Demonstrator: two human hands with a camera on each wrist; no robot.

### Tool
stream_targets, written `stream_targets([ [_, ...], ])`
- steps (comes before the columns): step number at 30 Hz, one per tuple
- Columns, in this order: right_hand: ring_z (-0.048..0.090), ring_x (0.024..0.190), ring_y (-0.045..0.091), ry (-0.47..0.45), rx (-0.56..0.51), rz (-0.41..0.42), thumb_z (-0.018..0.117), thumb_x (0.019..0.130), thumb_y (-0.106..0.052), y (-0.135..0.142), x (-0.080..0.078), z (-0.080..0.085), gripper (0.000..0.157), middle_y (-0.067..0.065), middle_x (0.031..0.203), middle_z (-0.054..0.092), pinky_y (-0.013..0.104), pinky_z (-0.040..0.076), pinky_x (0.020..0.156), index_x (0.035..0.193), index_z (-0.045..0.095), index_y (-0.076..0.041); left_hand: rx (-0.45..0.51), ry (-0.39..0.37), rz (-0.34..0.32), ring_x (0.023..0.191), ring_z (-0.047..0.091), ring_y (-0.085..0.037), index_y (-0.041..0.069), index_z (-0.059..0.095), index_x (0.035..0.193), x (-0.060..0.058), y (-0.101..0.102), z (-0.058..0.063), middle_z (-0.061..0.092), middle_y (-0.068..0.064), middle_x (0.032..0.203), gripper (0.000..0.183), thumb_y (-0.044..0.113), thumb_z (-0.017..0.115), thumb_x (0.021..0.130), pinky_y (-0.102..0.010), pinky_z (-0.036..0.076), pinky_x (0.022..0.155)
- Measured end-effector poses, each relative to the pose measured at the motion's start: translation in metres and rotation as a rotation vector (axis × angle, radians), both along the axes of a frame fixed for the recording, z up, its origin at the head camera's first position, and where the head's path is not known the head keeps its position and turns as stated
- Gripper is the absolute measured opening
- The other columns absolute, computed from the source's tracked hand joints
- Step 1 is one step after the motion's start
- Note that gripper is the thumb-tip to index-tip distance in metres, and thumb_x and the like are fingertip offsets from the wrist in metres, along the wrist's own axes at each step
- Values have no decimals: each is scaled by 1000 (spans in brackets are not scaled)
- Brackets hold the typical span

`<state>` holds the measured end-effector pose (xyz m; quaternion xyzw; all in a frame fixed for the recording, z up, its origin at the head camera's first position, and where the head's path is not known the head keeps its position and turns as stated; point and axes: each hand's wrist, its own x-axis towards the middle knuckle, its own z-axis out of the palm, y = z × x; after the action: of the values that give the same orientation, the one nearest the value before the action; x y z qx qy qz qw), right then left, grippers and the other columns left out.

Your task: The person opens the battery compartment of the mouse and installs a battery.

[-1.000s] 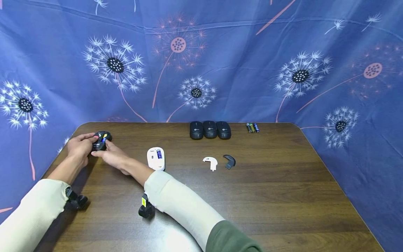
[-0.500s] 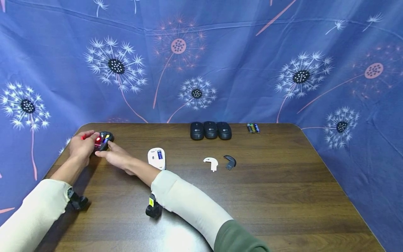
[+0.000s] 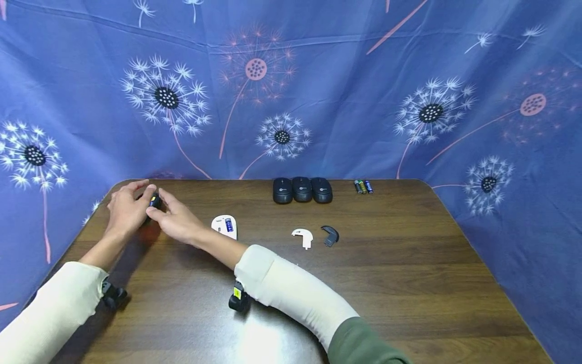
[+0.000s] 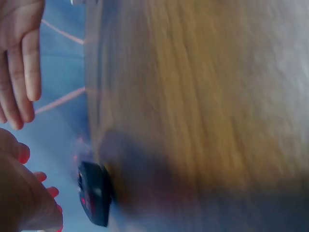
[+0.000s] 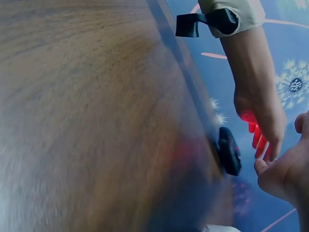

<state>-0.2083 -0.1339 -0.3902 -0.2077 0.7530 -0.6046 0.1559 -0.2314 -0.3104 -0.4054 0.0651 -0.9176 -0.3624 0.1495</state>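
Note:
A black computer mouse lies upside down at the far left of the table, a yellow and blue battery showing in its underside. Over it is my left hand, hiding much of it in the head view. My right hand is just right of the mouse. In both wrist views the mouse rests on the table, apart from the left hand and the right hand. Red light from the mouse falls on the left fingers. Neither hand holds anything.
An upturned white mouse with a blue battery lies beyond my right forearm. A white battery cover and a black battery cover lie mid-table. Three black mice line the back edge, and three batteries lie farther right.
Both hands have let go of the black mouse and shifted right. The mouse, held earlier with its red light shining, now lies on the table.

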Motion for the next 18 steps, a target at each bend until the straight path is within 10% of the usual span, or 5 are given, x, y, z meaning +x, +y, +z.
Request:
stream_targets([
  [18, 48, 165, 32, 131, 134, -10, 56, 118, -41, 68, -8, 12, 67, -5, 183, 40, 34, 43, 137, 179, 32, -28, -14, -28, -94, 158, 39, -64, -3, 52, 164, 9, 32, 18, 50, -37, 167, 70, 51, 43, 120, -82, 32, 129],
])
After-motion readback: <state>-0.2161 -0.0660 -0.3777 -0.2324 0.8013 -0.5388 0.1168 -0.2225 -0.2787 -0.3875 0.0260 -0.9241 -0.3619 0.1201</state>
